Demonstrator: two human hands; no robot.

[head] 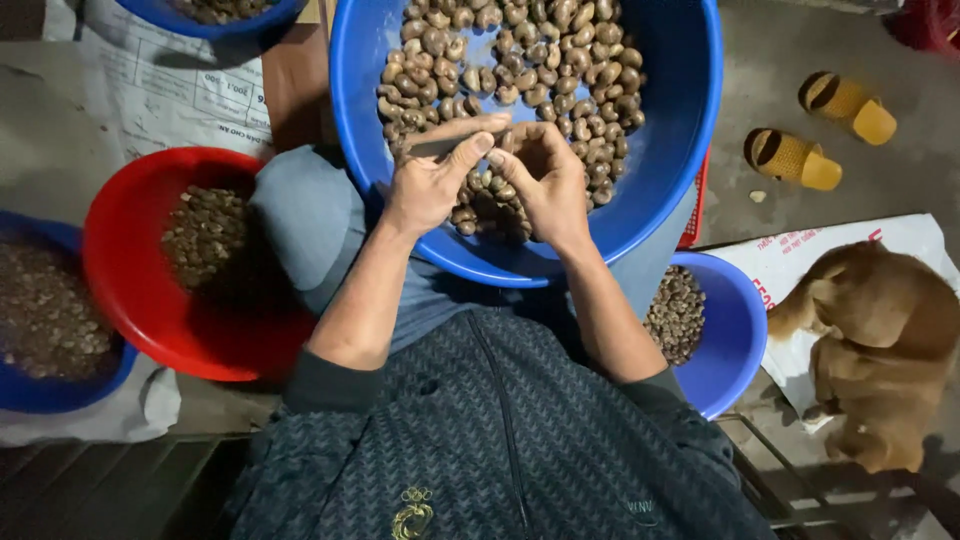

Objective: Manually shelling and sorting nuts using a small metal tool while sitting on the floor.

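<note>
1. At nine o'clock, a dark blue basin [40, 395] holds brownish nuts, cut off by the frame's left edge.
2. Just beside it, a red basin [130, 300] holds a smaller heap of dark nuts.
3. The left hand [432, 180], near the centre toward twelve o'clock, is mostly closed: thumb and fingers pinch a thin grey blade [440, 146] that lies flat across its fingertips.
4. The large blue basin [680, 130] at twelve o'clock rests on the person's lap, full of cashew nuts [560, 70].
5. The right hand [545, 175] touches the left over the basin, fingers curled shut around something small; whether it is a nut I cannot tell.
6. At four o'clock, a small blue bowl [735, 345] holds more nuts.
7. At two o'clock, two yellow slippers [820, 130] lie on the floor.
8. At three to four o'clock, a brown dog [880, 350] sits on a white sack.
</note>
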